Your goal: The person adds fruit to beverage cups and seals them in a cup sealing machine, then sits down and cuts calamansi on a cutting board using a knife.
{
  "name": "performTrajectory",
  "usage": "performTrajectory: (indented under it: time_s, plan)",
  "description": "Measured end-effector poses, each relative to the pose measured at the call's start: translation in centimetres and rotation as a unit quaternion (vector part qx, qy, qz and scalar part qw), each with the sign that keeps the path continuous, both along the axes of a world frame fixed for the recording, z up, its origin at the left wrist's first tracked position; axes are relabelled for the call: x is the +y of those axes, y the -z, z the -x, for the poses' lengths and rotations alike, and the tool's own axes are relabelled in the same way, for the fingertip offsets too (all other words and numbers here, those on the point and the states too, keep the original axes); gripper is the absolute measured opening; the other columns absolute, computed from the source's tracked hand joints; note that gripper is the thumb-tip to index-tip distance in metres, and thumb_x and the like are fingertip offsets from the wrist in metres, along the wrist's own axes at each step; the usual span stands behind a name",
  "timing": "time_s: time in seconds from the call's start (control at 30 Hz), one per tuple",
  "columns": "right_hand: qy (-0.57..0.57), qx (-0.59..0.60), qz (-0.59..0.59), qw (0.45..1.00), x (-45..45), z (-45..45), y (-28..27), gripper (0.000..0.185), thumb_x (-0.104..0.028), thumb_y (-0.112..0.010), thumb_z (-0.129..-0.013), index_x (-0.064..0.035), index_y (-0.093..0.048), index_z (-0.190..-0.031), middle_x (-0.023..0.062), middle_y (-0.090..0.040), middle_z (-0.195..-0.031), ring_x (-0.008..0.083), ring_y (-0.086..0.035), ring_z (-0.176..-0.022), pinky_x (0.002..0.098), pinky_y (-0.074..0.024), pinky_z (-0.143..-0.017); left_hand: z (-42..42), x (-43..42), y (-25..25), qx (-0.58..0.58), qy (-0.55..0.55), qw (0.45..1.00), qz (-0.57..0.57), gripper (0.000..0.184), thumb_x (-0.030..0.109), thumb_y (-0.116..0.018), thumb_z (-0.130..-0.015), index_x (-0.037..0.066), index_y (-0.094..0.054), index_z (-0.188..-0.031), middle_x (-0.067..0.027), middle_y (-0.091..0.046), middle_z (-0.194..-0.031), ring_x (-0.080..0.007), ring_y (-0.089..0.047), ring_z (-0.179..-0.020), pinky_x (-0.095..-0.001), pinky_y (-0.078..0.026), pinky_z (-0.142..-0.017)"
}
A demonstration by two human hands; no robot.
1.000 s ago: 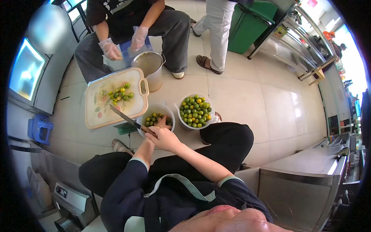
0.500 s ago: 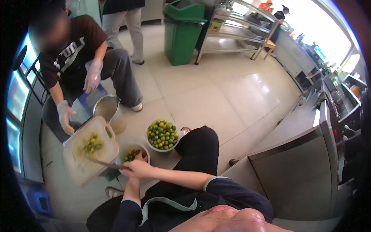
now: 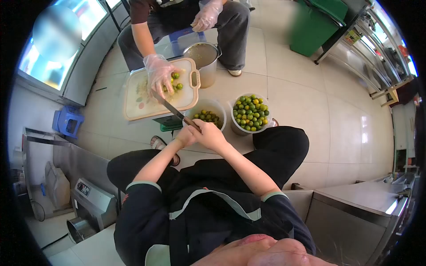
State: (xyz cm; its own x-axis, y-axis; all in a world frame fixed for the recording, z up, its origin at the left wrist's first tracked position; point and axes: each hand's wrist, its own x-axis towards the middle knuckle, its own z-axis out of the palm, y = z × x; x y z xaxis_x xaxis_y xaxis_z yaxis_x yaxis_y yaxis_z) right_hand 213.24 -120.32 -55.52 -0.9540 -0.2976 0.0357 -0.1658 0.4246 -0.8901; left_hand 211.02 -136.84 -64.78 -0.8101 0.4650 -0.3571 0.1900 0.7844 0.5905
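Note:
My right hand (image 3: 211,135) is closed around the wooden handle of a knife (image 3: 173,109), its blade pointing up-left over the cutting board (image 3: 132,108). Pressed close beside it is my left hand (image 3: 185,136); its fingers are mostly hidden. Just beyond my hands stands a pale bucket (image 3: 223,111) partly filled with small green citrus fruits (image 3: 207,117). Another person's gloved hand (image 3: 159,75) rests on cut citrus pieces (image 3: 176,84) on the board, close to the knife tip. To the right, a second bucket (image 3: 237,128) is heaped with whole green and yellow citrus (image 3: 250,113).
A tall pot (image 3: 208,73) of cloudy liquid stands behind the board, by the other person's knees. A blue stool (image 3: 69,120) is at left, a green bin (image 3: 314,26) at upper right. Steel counters (image 3: 350,213) flank me.
My view has swung left and down. My left hand has come out of the fruit bucket to beside my right. The other person's gloved hand has reached down onto the cut pieces.

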Motion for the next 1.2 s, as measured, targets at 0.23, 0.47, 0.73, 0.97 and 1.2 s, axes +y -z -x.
performTrajectory:
  time_s: [0.23,0.47,0.73,0.97,1.2]
  plan:
    - [-0.016,-0.025,-0.049,0.998,-2.5,-0.6,-0.5,0.032,-0.035,-0.056,-0.091,-0.0050,-0.062,-0.100,0.0201,-0.064,-0.076,0.0380,-0.062,-0.074,0.0458,-0.0478,-0.067,-4.3,-15.4,-8.8,0.098,-0.268,0.947,-0.148,0.027,0.016,-0.062,-0.090,0.007,-0.060,-0.115,-0.0040,-0.063,-0.105,-0.0122,-0.058,-0.092,-0.0286,-0.048,-0.082]
    - [-0.047,-0.018,-0.074,0.996,-7.9,0.0,-2.9,0.031,-0.032,-0.049,-0.089,-0.0028,-0.058,-0.094,0.0246,-0.063,-0.084,0.0446,-0.060,-0.082,0.0533,-0.0466,-0.073,-0.6,-25.2,-12.2,0.181,-0.583,0.752,-0.247,0.025,0.031,-0.064,-0.090,0.019,-0.064,-0.112,0.0057,-0.058,-0.089,-0.0029,-0.038,-0.056,-0.0217,-0.031,-0.043]
    - [-0.017,0.040,-0.142,0.989,-12.6,2.6,-0.4,0.032,-0.028,-0.050,-0.092,0.0020,-0.056,-0.100,0.0273,-0.063,-0.090,0.0442,-0.061,-0.085,0.0534,-0.0474,-0.075,6.7,-24.0,-6.1,0.306,-0.454,0.818,-0.177,0.029,0.033,-0.071,-0.082,0.011,-0.067,-0.101,-0.0096,-0.068,-0.086,-0.0223,-0.064,-0.082,-0.0330,-0.050,-0.074]
    - [0.026,0.074,-0.163,0.983,-14.4,2.8,0.1,0.032,-0.030,-0.054,-0.090,0.0023,-0.056,-0.093,0.0305,-0.062,-0.082,0.0472,-0.060,-0.080,0.0542,-0.0474,-0.073,6.8,-21.9,-3.9,0.352,-0.400,0.842,-0.089,0.020,0.025,-0.070,-0.078,0.012,-0.068,-0.093,-0.0123,-0.067,-0.088,-0.0334,-0.063,-0.085,-0.0409,-0.050,-0.073]
    - [0.006,0.083,-0.181,0.980,-14.3,2.6,0.5,0.034,-0.029,-0.053,-0.091,0.0043,-0.057,-0.096,0.0300,-0.062,-0.083,0.0463,-0.061,-0.081,0.0537,-0.0477,-0.073,5.0,-20.6,-5.5,0.364,-0.387,0.847,0.000,0.023,0.026,-0.063,-0.076,0.012,-0.066,-0.095,-0.0127,-0.066,-0.092,-0.0344,-0.062,-0.085,-0.0442,-0.051,-0.071]
